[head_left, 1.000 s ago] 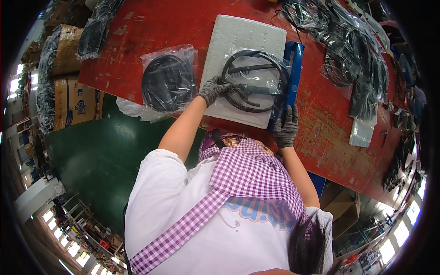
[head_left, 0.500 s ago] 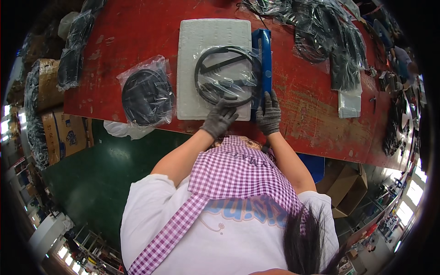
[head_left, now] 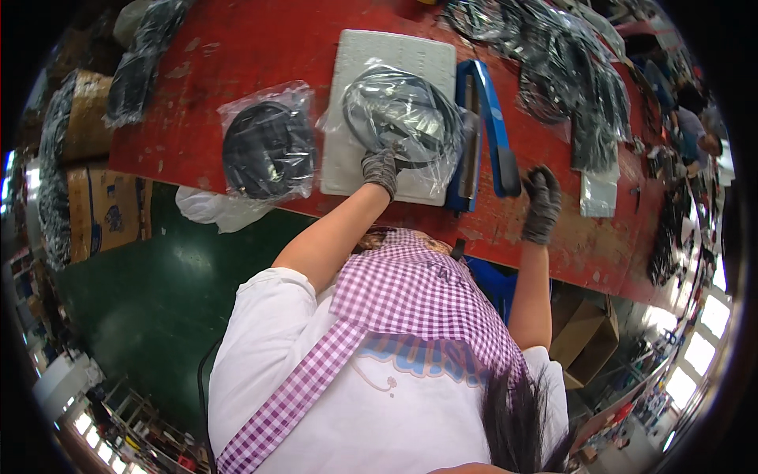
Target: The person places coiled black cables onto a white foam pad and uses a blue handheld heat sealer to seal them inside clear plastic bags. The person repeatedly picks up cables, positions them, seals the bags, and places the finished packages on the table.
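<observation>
A clear plastic bag with a black hoop-shaped coil inside lies on a white foam board. My gloved left hand pinches the bag at its near side, over the hoop's lower rim. Right of the board stands a blue impulse heat sealer. Its blue lever is swung up and out to the right, apart from the sealing bar, and ends in a dark grip. Just right of that grip is my gloved right hand, fingers loosely bent and apart, nothing visible in them.
Another bagged black coil lies left of the board. Piles of bagged black parts cover the far right of the red table. Cardboard boxes stand at the left; an open carton sits below the table's right edge.
The sealer's lever has gone from pressed down to raised. My right hand has let it go and moved right. My left hand has shifted onto the bag, whose coil has turned slightly.
</observation>
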`<control>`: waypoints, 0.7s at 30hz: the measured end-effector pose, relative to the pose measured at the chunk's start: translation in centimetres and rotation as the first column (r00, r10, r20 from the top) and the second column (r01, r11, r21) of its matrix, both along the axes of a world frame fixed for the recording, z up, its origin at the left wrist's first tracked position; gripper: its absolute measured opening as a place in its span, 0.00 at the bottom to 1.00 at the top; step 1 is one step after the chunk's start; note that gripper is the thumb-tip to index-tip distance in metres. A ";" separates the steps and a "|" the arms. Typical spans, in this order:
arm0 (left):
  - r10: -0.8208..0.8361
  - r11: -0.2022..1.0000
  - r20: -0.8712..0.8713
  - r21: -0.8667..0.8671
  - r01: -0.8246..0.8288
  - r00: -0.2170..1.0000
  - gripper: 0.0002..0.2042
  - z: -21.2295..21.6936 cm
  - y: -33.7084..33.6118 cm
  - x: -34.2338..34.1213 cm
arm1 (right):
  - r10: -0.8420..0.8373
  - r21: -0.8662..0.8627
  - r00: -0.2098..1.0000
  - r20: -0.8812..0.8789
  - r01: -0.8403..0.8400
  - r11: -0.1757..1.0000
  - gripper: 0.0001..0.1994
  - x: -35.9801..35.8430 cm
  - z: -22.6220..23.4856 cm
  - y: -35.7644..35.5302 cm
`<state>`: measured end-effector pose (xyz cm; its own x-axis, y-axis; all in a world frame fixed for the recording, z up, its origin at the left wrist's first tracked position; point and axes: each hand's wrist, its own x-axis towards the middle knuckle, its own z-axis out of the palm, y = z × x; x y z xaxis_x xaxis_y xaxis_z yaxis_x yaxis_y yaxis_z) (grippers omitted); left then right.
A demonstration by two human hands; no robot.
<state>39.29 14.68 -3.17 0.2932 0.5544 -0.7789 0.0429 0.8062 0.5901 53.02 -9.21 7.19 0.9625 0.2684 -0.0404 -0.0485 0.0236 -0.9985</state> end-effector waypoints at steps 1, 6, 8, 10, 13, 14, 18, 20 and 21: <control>0.065 0.997 0.209 0.014 -0.069 0.976 0.09 1.1 1.1 -0.9 | -0.024 0.008 0.999 -0.021 0.024 1.000 0.11 0.2 -0.2 -0.6; -0.358 0.697 -0.274 0.557 0.451 0.892 0.10 8.4 11.3 -7.9 | -0.031 -0.141 0.997 -0.073 0.020 0.990 0.11 -1.1 -1.9 -2.6; -0.386 0.769 -0.109 0.510 0.385 0.916 0.12 11.6 15.7 -12.2 | -0.018 -0.216 0.988 -0.150 -0.015 0.976 0.13 -1.9 -2.5 -2.7; -0.405 0.833 0.072 0.439 0.335 0.912 0.14 13.3 20.0 -16.8 | -0.011 -0.274 0.978 -0.209 -0.048 0.960 0.15 -2.0 -3.3 -3.5; -0.565 0.503 -0.205 0.682 0.531 0.799 0.17 9.0 27.0 -22.6 | 0.004 -0.302 0.959 -0.285 -0.094 0.949 0.16 -2.1 -4.5 -3.9; -0.520 0.527 -0.321 0.609 0.593 0.792 0.17 7.4 28.5 -23.3 | -0.001 -0.304 0.950 -0.312 -0.099 0.947 0.16 -2.3 -4.1 -3.4; -0.252 0.247 -0.927 0.216 0.945 0.278 0.21 -2.6 31.9 -27.0 | 0.052 -0.366 0.946 -0.319 -0.174 0.914 0.17 -1.9 -3.7 -2.5; -0.225 0.370 -0.901 0.274 0.888 0.372 0.21 -3.5 30.7 -25.6 | 0.073 -0.373 0.964 -0.256 -0.168 0.913 0.17 -1.7 -4.3 -3.9; -0.122 0.388 -0.878 0.388 0.836 0.463 0.22 -3.4 29.6 -24.6 | 0.072 -0.377 0.972 -0.224 -0.155 0.913 0.18 -1.7 -4.5 -4.8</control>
